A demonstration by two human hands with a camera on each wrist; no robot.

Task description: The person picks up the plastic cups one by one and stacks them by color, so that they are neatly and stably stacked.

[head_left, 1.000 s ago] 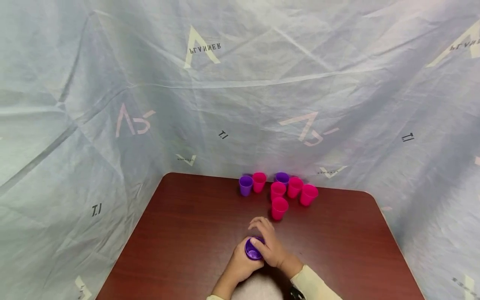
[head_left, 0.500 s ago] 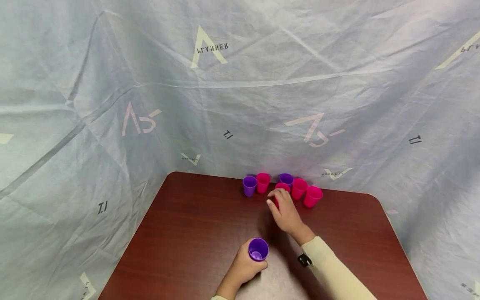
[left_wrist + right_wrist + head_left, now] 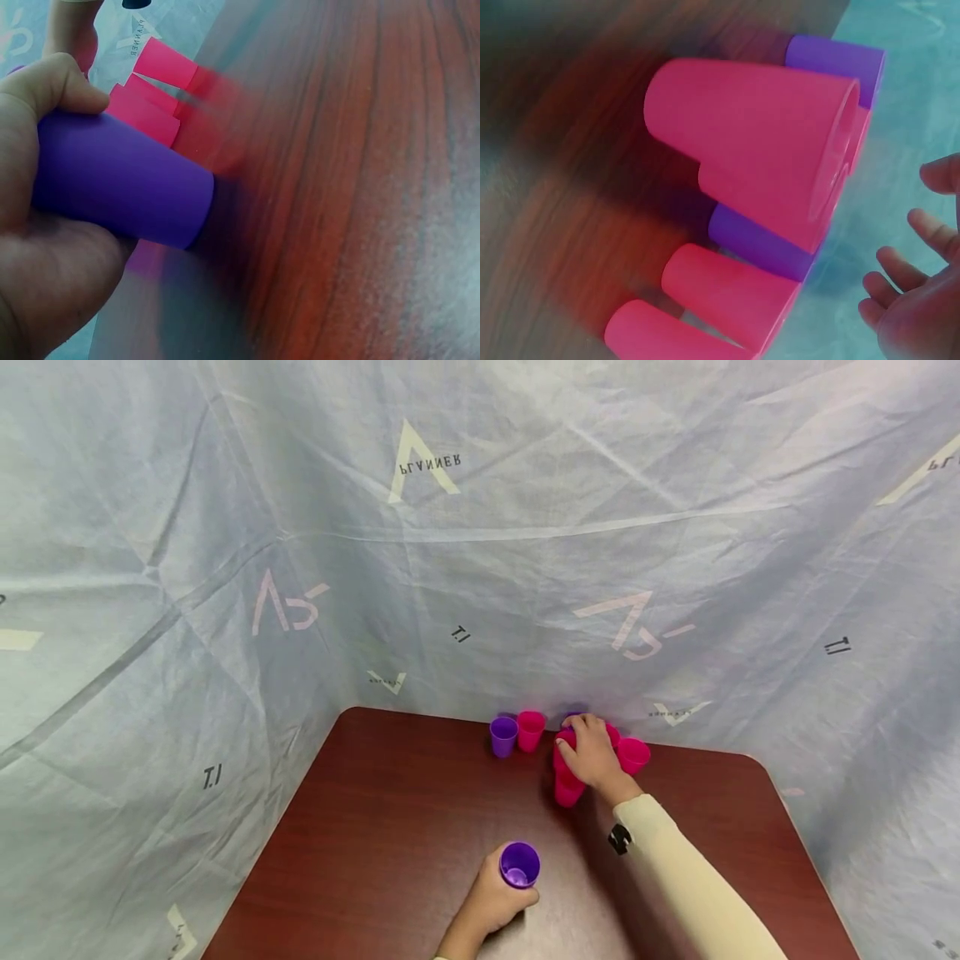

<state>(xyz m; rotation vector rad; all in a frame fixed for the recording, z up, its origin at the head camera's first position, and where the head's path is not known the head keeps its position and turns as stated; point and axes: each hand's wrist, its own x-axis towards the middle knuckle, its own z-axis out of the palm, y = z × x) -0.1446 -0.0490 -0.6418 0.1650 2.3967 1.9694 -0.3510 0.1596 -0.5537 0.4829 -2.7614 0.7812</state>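
Since half a second ago, the right hand (image 3: pixel 594 758) has been carried farther to the pink cups (image 3: pixel 567 777) at 12 o'clock, its fingers spread above them. Nearer, at 6 o'clock on the bench (image 3: pixel 390 827), the purple cup (image 3: pixel 519 865) is gripped upright by the left hand (image 3: pixel 491 903).

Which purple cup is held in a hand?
The purple cup at the near edge of the table: the left hand grips it. The other purple cup stands untouched at the far edge beside a pink cup.
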